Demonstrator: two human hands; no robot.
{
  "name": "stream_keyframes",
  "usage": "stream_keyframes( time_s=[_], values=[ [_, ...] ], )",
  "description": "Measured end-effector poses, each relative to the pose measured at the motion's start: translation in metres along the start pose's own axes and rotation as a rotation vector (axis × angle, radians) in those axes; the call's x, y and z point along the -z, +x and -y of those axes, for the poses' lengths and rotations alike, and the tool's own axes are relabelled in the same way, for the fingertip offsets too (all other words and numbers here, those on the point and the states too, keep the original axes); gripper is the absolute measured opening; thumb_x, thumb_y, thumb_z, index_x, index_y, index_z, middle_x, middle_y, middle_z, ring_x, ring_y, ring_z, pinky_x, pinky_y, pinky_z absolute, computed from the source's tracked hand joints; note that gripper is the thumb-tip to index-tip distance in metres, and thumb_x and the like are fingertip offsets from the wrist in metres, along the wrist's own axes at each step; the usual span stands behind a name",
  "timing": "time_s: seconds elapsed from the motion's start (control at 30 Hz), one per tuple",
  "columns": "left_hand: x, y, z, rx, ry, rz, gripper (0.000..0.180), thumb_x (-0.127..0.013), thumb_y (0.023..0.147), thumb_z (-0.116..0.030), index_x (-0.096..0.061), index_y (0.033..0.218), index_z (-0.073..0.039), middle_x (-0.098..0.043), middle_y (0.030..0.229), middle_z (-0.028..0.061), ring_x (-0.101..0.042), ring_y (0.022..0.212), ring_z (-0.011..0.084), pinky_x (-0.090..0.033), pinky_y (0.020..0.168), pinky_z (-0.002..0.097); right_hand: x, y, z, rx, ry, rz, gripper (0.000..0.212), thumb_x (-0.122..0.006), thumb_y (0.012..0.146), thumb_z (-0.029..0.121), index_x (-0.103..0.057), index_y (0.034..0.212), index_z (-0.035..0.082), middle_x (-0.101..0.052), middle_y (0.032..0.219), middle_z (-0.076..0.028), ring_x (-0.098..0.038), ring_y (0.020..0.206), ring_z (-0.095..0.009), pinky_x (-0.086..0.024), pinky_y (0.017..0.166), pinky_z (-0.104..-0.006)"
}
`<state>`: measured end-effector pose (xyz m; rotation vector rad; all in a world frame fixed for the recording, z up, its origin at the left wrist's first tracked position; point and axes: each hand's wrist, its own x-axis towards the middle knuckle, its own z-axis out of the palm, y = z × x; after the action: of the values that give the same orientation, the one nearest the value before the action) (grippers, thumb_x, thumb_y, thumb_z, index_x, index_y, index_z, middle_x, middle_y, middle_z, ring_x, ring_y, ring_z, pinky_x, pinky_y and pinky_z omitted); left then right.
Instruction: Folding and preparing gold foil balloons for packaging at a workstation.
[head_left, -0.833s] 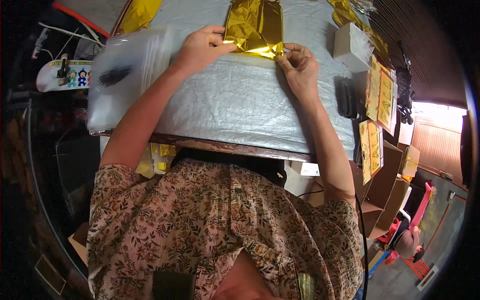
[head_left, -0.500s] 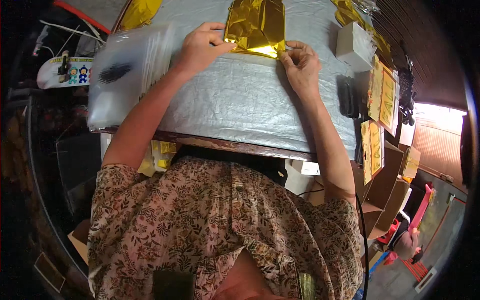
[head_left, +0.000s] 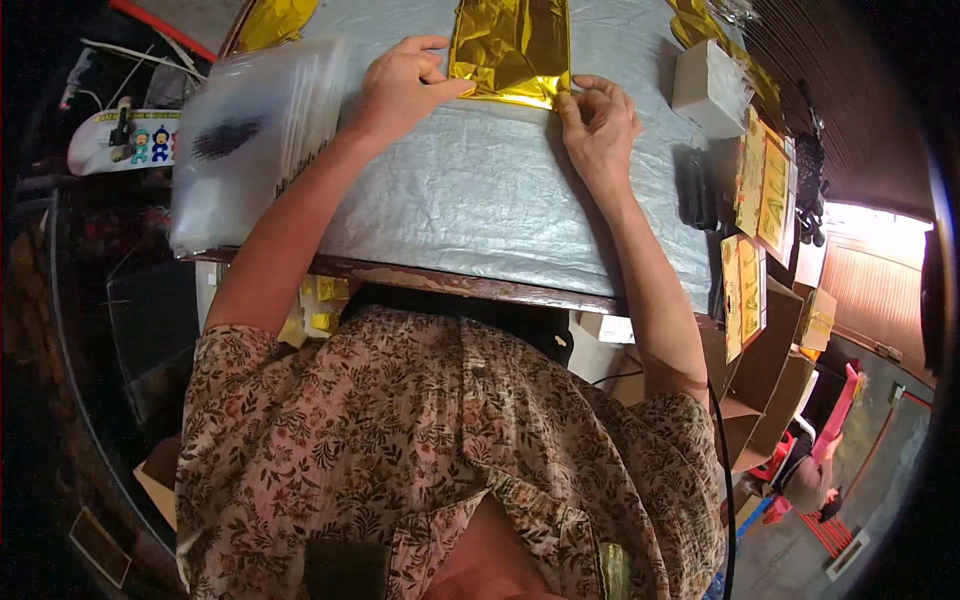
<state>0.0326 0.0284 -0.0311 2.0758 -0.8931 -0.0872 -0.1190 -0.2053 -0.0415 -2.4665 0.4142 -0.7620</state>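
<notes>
A shiny gold foil sheet (head_left: 512, 48) lies on the silver-covered table, running out of the picture at the top. Its near edge is folded or creased into a narrow bright strip. At the near left corner, the thumb of my left hand (head_left: 400, 88) presses on the foil, the other fingers bent beside it. The near right corner is pinched between thumb and fingers of my right hand (head_left: 600, 125). Left of my left forearm rests a stack of clear plastic sleeves (head_left: 235, 150).
A white box (head_left: 710, 90) and a dark object (head_left: 695, 190) stand on the right side of the table. Yellow printed cards (head_left: 745, 290) hang by its right edge, above open cardboard boxes (head_left: 770, 400). More gold foil (head_left: 275, 25) lies far left. Another person (head_left: 808, 485) is at the lower right.
Both hands stay at the foil's near corners, with only small shifts. The near edge of the foil looks flatter, and its bright glare has shrunk to a thin strip.
</notes>
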Motion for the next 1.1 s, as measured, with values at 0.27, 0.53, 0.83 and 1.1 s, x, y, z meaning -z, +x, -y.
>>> stream_keyframes(
  time_s=[0.27, 0.53, 0.83, 1.1],
  values=[
    [0.003, 0.0, -0.001, 0.007, -0.029, 0.008, 0.033, -0.086, 0.083, -0.027, -0.074, 0.073, 0.002, -0.062, 0.142, 0.0111, -0.066, 0.116, 0.0271, -0.054, 0.094, 0.0382, 0.004, -0.002, 0.005, 0.056, -0.086, -0.003, 0.022, -0.078, 0.087, 0.022, -0.072, 0.098, 0.004, -0.069, 0.125, -0.01, -0.059, 0.117, -0.03, -0.038, 0.103, -0.0461],
    [0.006, -0.001, -0.005, 0.025, -0.003, 0.046, 0.033, -0.086, 0.082, -0.028, -0.075, 0.073, 0.002, -0.061, 0.143, 0.0122, -0.065, 0.119, 0.0296, -0.054, 0.095, 0.0394, -0.005, 0.015, 0.033, 0.332, -0.379, 0.034, 0.066, -0.057, 0.104, 0.028, -0.031, 0.156, -0.001, -0.035, 0.161, -0.028, -0.035, 0.148, -0.045, -0.024, 0.122, -0.0583],
    [0.006, 0.002, -0.007, 0.068, -0.074, 0.07, 0.03, -0.087, 0.081, -0.026, -0.076, 0.074, 0.002, -0.06, 0.144, 0.0138, -0.066, 0.12, 0.0303, -0.054, 0.095, 0.0396, -0.052, 0.026, 0.019, 0.284, -0.393, 0.114, 0.074, -0.041, 0.108, 0.051, -0.035, 0.154, -0.007, -0.037, 0.161, -0.027, -0.032, 0.15, -0.043, -0.022, 0.123, -0.0573],
    [0.008, 0.003, -0.004, -0.031, 0.089, -0.002, 0.033, -0.084, 0.083, -0.025, -0.073, 0.105, -0.004, -0.054, 0.151, 0.014, -0.058, 0.132, 0.0332, -0.048, 0.103, 0.0401, -0.049, 0.027, 0.027, 0.256, -0.4, 0.202, 0.079, -0.037, 0.108, 0.056, -0.035, 0.155, -0.007, -0.035, 0.163, -0.025, -0.03, 0.153, -0.04, -0.019, 0.124, -0.0555]
  ],
)
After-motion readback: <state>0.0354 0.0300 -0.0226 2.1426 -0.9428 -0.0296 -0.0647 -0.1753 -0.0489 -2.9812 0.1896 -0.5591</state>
